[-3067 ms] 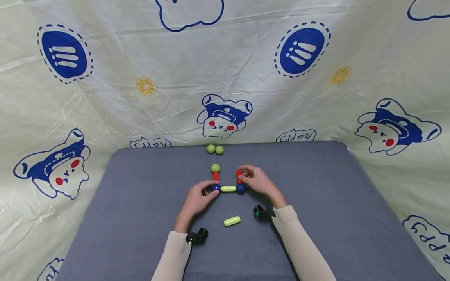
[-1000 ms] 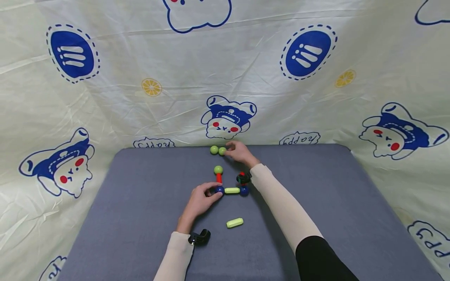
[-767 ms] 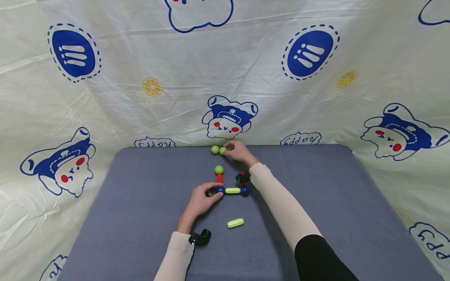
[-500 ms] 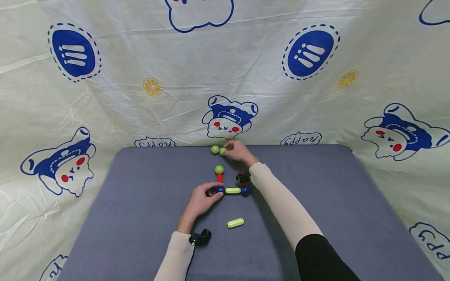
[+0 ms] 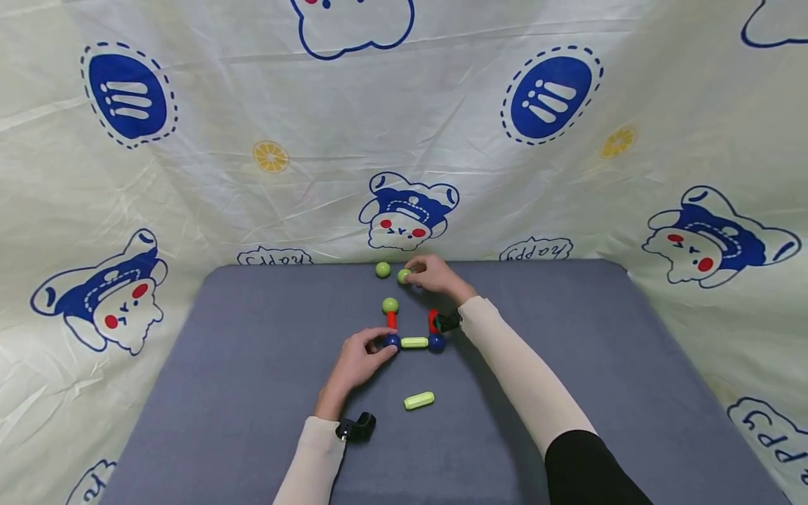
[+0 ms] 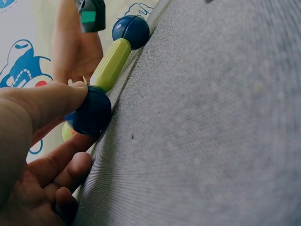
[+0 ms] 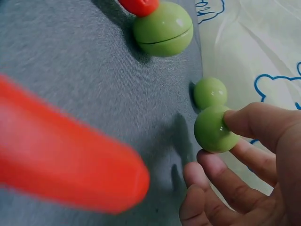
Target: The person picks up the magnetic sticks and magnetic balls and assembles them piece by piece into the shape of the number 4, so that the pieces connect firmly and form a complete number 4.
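Note:
My left hand pinches a dark blue ball between thumb and fingers at the left corner of a small built shape. From that ball a light green rod runs to a second blue ball. A red rod stretches away from the left blue ball and ends in a green ball. Another red rod extends from the right blue ball, its far end bare. Near the table's back edge, my right hand pinches a loose green ball.
One more green ball lies at the back edge of the grey table. A loose light green rod lies in front of the built shape. Behind the table hangs a printed cloth.
My right hand has left the right red rod, reached to the back and drawn one green ball slightly away from its neighbour. The left hand has kept its hold on the blue ball.

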The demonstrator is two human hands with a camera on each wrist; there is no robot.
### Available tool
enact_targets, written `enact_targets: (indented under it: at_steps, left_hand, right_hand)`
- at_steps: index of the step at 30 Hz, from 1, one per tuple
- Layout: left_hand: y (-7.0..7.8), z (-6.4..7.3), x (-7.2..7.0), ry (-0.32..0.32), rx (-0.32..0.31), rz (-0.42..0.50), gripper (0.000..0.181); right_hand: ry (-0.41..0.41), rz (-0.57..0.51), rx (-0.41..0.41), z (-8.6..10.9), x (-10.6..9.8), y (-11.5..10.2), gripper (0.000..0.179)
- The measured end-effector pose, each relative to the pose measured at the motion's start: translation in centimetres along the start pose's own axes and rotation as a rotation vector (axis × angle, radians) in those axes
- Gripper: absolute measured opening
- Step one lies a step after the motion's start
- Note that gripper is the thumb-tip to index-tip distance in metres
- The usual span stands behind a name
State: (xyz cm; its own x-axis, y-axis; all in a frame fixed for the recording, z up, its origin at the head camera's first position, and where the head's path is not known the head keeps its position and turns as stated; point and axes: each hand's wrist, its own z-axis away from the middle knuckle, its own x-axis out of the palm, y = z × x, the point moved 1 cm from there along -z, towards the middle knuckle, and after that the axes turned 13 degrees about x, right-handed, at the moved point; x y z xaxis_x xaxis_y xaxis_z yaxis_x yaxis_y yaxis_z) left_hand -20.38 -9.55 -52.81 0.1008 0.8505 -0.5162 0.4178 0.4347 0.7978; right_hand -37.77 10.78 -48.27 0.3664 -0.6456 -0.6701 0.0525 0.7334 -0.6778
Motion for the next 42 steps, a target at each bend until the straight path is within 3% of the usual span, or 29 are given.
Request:
enact_targets:
  at_steps: [9, 15, 34, 42]
  left_hand:
    - [0.0, 0.5, -0.2, 0.012, 0.009, -0.018, 0.028]
    - [0.1, 0.2, 0.5, 0.001, 0.001, 0.001, 0.028]
    - [0.3, 0.3, 0.1, 0.016, -0.038, -0.001, 0.029]
    - [0.4, 0.3, 0.3, 0.008, -0.04, -0.009, 0.03]
  right_hand:
    - [-0.036, -0.077, 0.016, 1.7, -0.6, 2.2, 0.041]
    - [-0.026, -0.097, 0.036, 3.1, -1.9, 3.9, 0.04]
    - [-0.077, -0.235, 0.021, 5.5, -1.2, 5.9, 0.038]
    - [-0.057, -0.196, 0.015, 6.0, -1.0, 6.4, 0.037]
